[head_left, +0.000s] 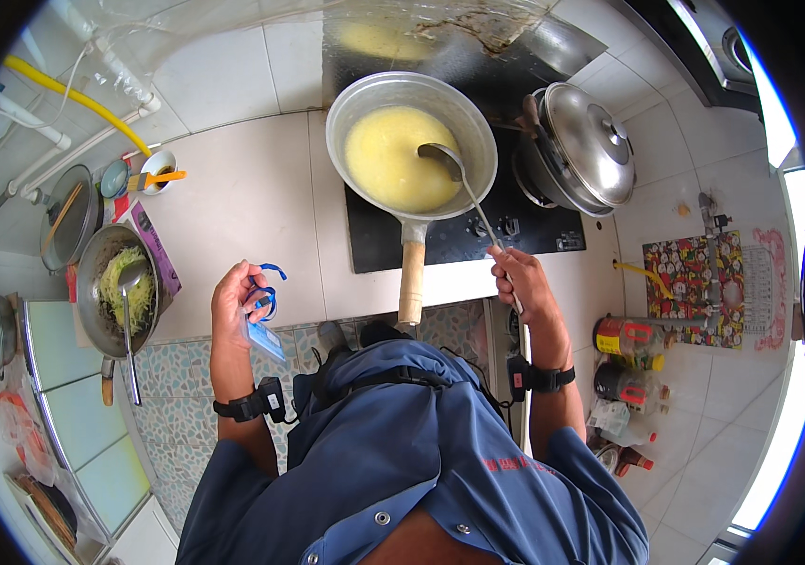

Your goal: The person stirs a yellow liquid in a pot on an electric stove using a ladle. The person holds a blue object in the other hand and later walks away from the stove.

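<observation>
My right hand (pixel 521 281) grips the handle of a metal ladle (pixel 476 201). The ladle's bowl rests partly in a yellow liquid (pixel 395 159) inside a deep metal pan (pixel 342 159). This pan has a wooden handle (pixel 412 282) pointing towards me and sits over the black gas hob (pixel 381 244). My left hand (pixel 234 304), raised in front of the counter, has its fingers curled on a blue lanyard (pixel 270 300). From the lanyard hangs a blue card in a clear sleeve (pixel 265 340).
A lidded steel pot (pixel 586 152) stands on the hob's right side. On the left, a wok (pixel 88 325) holds shredded food and a spoon (pixel 126 311). Behind it are a glass lid (pixel 63 226) and a brush (pixel 155 181) across a small bowl (pixel 160 166). Bottles (pixel 632 339) line the right wall.
</observation>
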A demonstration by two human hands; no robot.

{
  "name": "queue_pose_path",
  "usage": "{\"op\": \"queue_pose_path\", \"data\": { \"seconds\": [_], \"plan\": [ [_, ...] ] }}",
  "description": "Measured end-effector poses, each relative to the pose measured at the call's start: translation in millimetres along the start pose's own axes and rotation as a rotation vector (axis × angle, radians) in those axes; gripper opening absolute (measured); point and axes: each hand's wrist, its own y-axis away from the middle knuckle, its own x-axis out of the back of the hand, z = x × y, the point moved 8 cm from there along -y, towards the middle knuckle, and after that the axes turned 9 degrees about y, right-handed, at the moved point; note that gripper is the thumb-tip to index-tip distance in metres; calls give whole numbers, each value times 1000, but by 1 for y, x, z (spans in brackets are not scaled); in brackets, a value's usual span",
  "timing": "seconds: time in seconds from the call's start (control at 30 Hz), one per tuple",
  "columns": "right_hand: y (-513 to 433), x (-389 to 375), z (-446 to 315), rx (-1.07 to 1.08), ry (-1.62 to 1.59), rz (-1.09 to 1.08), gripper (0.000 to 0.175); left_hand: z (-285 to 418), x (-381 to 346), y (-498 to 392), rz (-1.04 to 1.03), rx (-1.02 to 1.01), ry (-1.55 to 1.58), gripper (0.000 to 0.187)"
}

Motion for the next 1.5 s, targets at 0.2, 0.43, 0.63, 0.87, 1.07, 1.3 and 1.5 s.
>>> {"op": "queue_pose_path", "data": {
  "seconds": [0.2,0.43,0.63,0.87,1.07,1.3,1.5],
  "plan": [
    [16,-16,-2,-33,-34,-67,30,2,2,1,-2,0,-9,26],
    [17,-28,-14,4,-66,-149,30,3,12,5,33,0,-5,26],
    [-2,-11,-30,92,-10,-25,32,2,11,9,56,-22,-2,26],
    [-37,8,-42,139,-15,55,31,1,14,13,76,-31,41,27],
    [-68,7,-51,140,-20,54,33,1,18,20,124,-63,39,26],
    [-94,-7,-59,136,-10,34,32,-2,24,27,163,-79,54,26],
    [-106,-24,-67,146,62,14,31,-3,31,31,188,-83,69,26]
  ]
}}
